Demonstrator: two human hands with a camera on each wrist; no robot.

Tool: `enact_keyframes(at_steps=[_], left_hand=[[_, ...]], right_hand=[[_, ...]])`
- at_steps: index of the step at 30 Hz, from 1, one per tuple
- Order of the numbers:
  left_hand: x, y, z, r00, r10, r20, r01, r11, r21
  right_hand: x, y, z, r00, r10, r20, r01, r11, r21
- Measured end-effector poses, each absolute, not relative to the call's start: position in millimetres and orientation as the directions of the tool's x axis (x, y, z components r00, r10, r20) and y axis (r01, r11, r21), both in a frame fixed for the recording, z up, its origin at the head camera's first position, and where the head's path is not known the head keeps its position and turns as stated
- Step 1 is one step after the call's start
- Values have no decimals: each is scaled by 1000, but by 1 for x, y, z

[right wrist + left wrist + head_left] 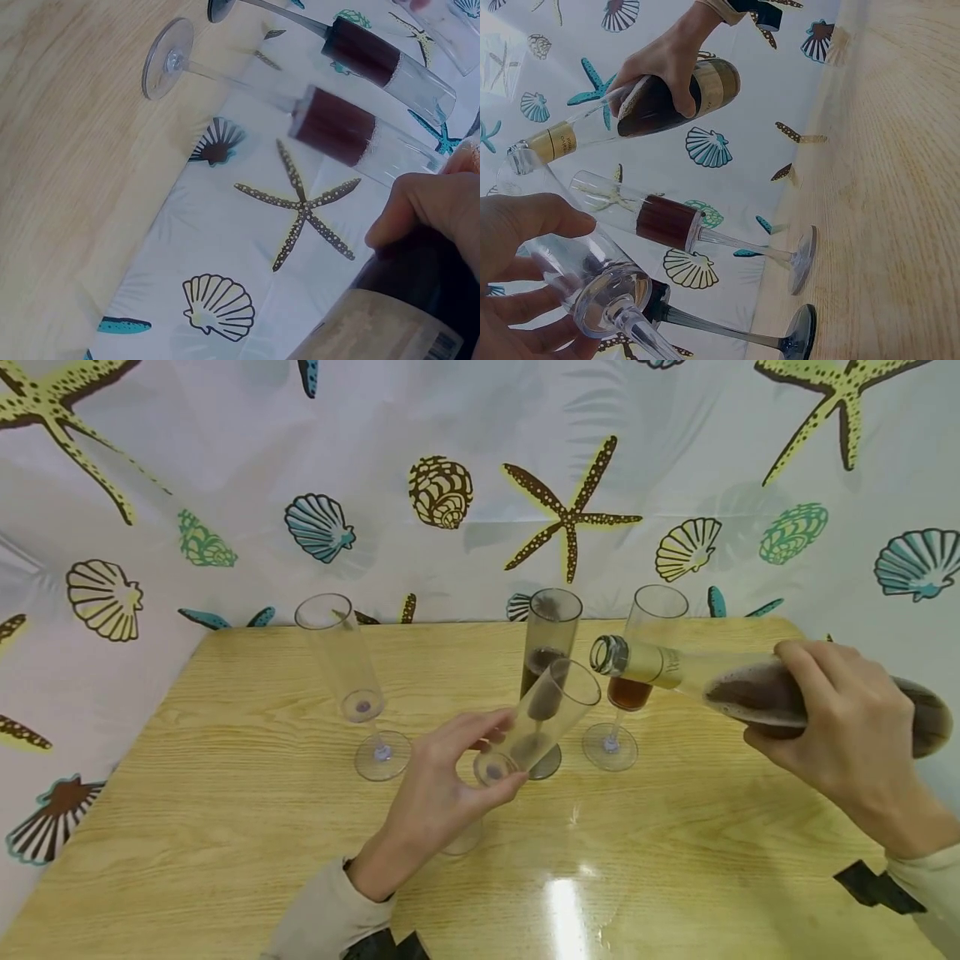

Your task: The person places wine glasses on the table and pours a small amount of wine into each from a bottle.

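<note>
My left hand (438, 781) grips a clear champagne flute (564, 706) by the lower bowl, thumb on one side and fingers on the other. That flute tilts to the right and holds no visible liquid. In my right hand (851, 727) is a clear glass bottle (690, 668) of dark drink, lying almost level, its neck pointing left. The bottle's mouth is by the flute's rim; in the left wrist view the two overlap, and I cannot tell whether they touch. Dark liquid stays back in the bottle's body, and no stream shows.
Behind stand a grey-tinted flute (552, 631) and a clear flute (630, 693), each partly filled with dark red drink. An empty-looking flute (348, 664) stands at the left. All rest on a wooden table (225, 827) before a shell-and-starfish-patterned cloth (480, 552).
</note>
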State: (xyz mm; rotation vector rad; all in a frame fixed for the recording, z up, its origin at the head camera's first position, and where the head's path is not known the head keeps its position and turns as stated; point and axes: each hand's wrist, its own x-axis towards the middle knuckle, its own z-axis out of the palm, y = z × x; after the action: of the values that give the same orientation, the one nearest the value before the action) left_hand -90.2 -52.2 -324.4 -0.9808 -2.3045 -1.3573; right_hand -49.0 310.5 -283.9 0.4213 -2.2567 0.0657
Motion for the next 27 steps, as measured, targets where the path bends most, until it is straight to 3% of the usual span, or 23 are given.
enact_keyframes(at_steps=[14, 27], left_hand=[[-89, -50, -324, -710, 404, 577, 701, 331, 632], [-89, -52, -324, -694, 408, 593, 719, 345, 603]], right_hand=[[-51, 309, -264, -562, -434, 704, -358, 895, 267], [-54, 307, -255, -517, -484, 706, -375, 870, 321]])
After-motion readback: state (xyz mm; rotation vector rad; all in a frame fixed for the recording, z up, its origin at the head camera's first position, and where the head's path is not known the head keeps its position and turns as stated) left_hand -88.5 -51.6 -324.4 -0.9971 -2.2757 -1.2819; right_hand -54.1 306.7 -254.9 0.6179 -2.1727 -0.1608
